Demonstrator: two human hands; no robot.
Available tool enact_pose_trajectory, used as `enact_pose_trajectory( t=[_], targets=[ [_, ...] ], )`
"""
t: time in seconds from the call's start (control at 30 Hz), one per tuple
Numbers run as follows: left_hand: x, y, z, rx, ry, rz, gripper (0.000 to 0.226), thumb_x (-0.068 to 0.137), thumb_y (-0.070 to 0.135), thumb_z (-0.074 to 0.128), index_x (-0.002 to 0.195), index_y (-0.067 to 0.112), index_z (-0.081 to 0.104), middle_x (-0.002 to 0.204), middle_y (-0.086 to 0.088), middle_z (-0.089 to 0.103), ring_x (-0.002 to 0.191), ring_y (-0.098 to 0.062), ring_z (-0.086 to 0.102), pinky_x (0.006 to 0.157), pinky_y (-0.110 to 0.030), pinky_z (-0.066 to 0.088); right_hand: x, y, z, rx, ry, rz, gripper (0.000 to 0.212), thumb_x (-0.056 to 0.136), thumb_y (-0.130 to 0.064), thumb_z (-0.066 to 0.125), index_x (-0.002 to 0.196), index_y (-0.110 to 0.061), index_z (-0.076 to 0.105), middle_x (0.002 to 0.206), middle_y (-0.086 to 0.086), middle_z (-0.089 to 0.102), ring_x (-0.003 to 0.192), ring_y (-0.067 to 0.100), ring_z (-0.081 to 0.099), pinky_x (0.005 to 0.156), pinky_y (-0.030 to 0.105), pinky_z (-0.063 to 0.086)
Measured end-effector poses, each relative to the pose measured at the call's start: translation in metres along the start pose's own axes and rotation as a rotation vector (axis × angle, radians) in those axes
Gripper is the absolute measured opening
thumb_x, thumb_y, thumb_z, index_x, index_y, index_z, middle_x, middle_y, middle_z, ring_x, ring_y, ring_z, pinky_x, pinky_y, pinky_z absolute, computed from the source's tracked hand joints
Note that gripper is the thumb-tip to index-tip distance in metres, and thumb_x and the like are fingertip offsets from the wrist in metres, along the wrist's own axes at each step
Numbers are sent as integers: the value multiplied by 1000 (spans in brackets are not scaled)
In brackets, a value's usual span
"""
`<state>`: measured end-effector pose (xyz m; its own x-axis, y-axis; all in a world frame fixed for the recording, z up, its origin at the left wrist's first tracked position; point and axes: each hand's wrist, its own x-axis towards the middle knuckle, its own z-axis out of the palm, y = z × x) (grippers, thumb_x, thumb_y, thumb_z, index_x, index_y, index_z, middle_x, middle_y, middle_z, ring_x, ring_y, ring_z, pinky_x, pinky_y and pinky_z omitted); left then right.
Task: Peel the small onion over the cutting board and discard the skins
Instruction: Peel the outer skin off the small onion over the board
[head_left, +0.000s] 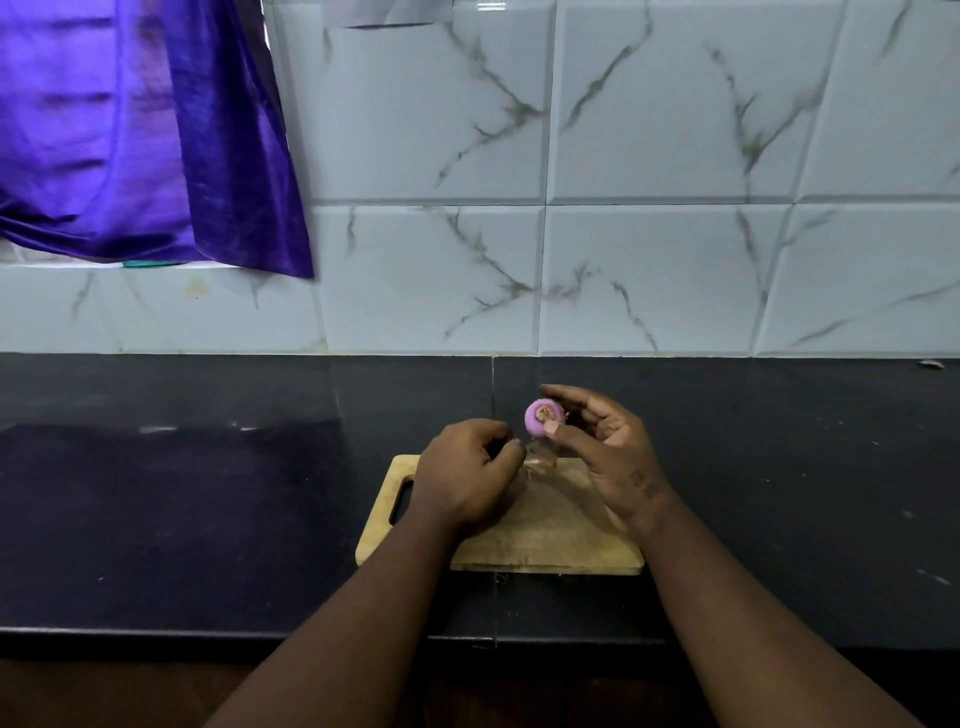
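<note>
Onion (544, 417) pinched by right hand (605, 447) thumb and fingers, palm up, left hand (467, 470) curled closed beside it, both above board (545, 530).

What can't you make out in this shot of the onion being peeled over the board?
- Left hand, head view: its curled fingers hide whatever they pinch, so a skin there cannot be confirmed.
- Onion: the right hand covers its far side, so how much skin remains is unclear.
- Skins on the cutting board: pale, blurred, too small to count.
- Cutting board: both hands hide part of its top.
- Where skins get discarded: no bin in view.
</note>
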<state>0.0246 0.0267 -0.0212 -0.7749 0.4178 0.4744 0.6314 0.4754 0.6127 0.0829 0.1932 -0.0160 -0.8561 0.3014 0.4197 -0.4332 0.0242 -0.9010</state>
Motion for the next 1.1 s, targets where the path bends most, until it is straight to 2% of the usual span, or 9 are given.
enact_pose_trajectory(
  t=[0.1,0.17,0.2,0.27,0.4,0.63,0.87,0.97,1.1],
  targets=[
    [-2,2,-1,24,77,30,17,84,33,59,70,24,64,69,5,62,66,-14,58,60,-37,49,0,2,1,23,-15,14,35,90,1,74,122,-14,74,118,13,77,105,19,74,79,25,62],
    [-3,2,-2,5,109,58,9,78,34,60,82,27,63,75,8,63,70,-11,59,61,-40,52,0,2,1,32,-31,20,36,89,-1,76,123,-13,73,119,12,77,104,18,74,81,29,63],
    [-3,2,-2,-20,129,70,12,78,33,61,89,28,62,78,9,63,72,-10,59,62,-41,54,-1,3,0,21,-40,23,37,88,-3,78,123,-14,73,119,10,77,105,17,74,84,31,64],
    [-3,0,-2,-72,188,101,15,85,31,60,99,28,62,85,10,65,77,-10,62,65,-43,55,-3,2,0,-19,-58,28,38,86,-6,81,122,-16,73,117,4,77,103,13,74,86,32,64],
    [-2,-3,-1,-88,281,184,9,96,27,64,101,24,71,92,13,70,84,-5,65,70,-40,58,-3,4,1,-64,-74,30,41,83,-3,83,121,-14,71,116,6,77,100,16,74,86,34,65],
    [-2,-3,-2,-125,305,224,11,93,19,75,103,18,80,92,9,76,84,-3,69,71,-30,59,-2,4,1,-149,-78,0,41,82,0,83,121,-8,71,108,3,79,92,5,74,82,23,62],
    [-2,-3,-1,-168,279,173,13,92,12,75,104,17,79,93,7,76,86,-6,71,75,-34,62,-3,5,0,-180,-84,-28,42,82,1,83,121,-9,73,112,5,79,105,17,75,88,25,63],
    [-2,-3,0,-165,285,170,13,92,11,74,103,16,78,94,6,75,86,-6,69,75,-35,61,-2,5,1,-170,-96,-19,42,82,-1,83,122,-11,73,114,4,79,106,15,75,88,27,63],
    [-1,-4,0,-210,285,151,13,93,10,73,102,17,78,93,7,75,86,-6,70,76,-37,62,-1,6,1,-140,-71,-14,40,84,-4,83,122,-12,72,112,4,79,101,9,75,81,21,61]
  ],
)
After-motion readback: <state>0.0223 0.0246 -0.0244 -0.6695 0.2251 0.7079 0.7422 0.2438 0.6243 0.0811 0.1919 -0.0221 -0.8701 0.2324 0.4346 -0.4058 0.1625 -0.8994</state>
